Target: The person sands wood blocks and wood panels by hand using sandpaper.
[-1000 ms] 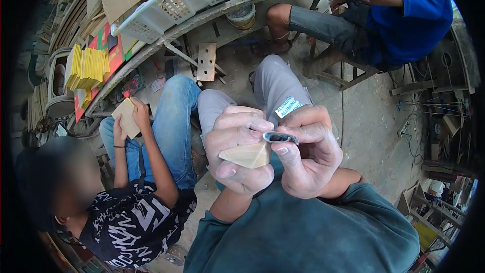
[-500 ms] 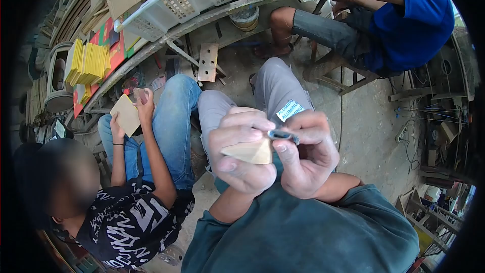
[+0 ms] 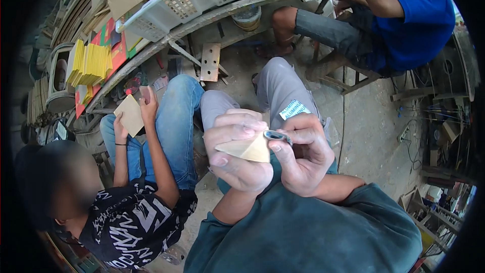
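Observation:
My left hand grips a small pale wooden piece with a pointed end and slanted faces, thumb below it and fingers curled over the top. Between the thumb and fingers of my right hand is a folded strip of sandpaper, its dark edge bent into a loop. The strip is right at the right-hand edge of the wooden piece. Both hands are close together above my lap. Just beyond them, a white label-like sheet with blue lettering lies on my trouser leg.
At left, a seated person holds a flat wooden panel. Another person in blue sits at the far right. A workbench edge carries a white plastic basket and stacked yellow-edged pieces. A drilled board stands beneath.
Both hands have shifted slightly left, still holding the wooden piece and the sandpaper. The folded strip has moved a little across the piece's edge. The person at left has turned the panel slightly.

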### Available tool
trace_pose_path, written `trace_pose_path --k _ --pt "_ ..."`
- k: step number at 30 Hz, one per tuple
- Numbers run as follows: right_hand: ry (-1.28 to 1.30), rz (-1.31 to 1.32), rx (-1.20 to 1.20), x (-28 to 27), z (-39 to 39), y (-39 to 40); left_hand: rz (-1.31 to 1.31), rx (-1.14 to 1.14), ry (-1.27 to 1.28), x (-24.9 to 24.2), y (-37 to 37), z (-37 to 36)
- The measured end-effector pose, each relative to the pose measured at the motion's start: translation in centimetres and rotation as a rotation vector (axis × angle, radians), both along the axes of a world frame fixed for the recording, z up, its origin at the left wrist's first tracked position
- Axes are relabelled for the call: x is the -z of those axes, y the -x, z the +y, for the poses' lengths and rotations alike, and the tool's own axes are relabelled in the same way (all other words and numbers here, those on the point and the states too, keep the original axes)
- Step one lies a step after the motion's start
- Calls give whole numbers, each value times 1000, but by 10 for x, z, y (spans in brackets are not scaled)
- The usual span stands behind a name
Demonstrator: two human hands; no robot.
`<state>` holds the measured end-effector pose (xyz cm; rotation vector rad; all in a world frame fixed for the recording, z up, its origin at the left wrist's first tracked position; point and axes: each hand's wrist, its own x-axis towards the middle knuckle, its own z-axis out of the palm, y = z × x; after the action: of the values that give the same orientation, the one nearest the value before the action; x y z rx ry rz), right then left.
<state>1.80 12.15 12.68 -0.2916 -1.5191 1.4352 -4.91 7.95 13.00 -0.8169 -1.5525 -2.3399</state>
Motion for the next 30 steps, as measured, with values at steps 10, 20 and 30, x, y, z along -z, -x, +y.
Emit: trace_pose_path --k 10,20,30 --pt "256 -45 -114 -27 37 -10 -213 98 -121 5 4 -5" --pt "248 -158 -344 -14 22 11 -280 192 -225 11 0 -4" --pt "290 -96 -388 -22 38 -2 -537 509 -443 6 1 -11"
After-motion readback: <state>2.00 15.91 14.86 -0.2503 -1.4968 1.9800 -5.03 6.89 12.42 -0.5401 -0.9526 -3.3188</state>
